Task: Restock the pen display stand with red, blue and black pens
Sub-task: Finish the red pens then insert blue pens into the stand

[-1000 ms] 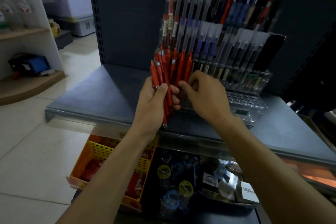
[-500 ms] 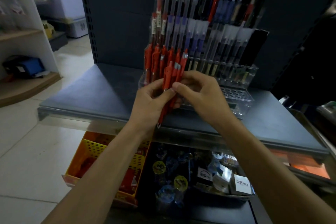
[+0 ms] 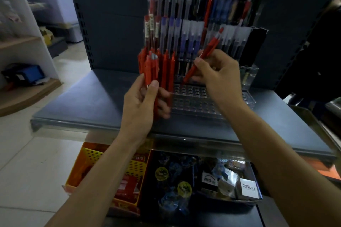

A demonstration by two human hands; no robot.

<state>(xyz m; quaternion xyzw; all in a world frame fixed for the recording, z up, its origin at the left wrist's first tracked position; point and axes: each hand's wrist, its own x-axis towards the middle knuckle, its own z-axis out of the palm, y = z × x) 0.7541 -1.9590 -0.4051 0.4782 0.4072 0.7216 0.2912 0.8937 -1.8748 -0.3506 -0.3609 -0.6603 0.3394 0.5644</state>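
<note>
A clear tiered pen display stand [image 3: 201, 101] sits on a dark grey shelf [image 3: 92, 101]. Its upper rows hold red, blue and black pens; the front rows show open holes. My left hand [image 3: 142, 101] grips a bunch of red pens [image 3: 153, 68] upright at the stand's left front corner. My right hand [image 3: 217, 73] pinches a single red pen [image 3: 204, 55], tilted, tip pointing down-left over the stand's holes.
Below the shelf stand an orange-yellow perforated basket [image 3: 92, 160] and a tray of small packets [image 3: 247, 188]. A dark slotted upright [image 3: 84, 24] borders the shelf's back left. Pale wooden shelves [image 3: 24, 42] and tiled floor lie to the left.
My right hand has pulled one red pen out of the bunch and carried it right, over the stand. My left hand still holds the rest of the bunch.
</note>
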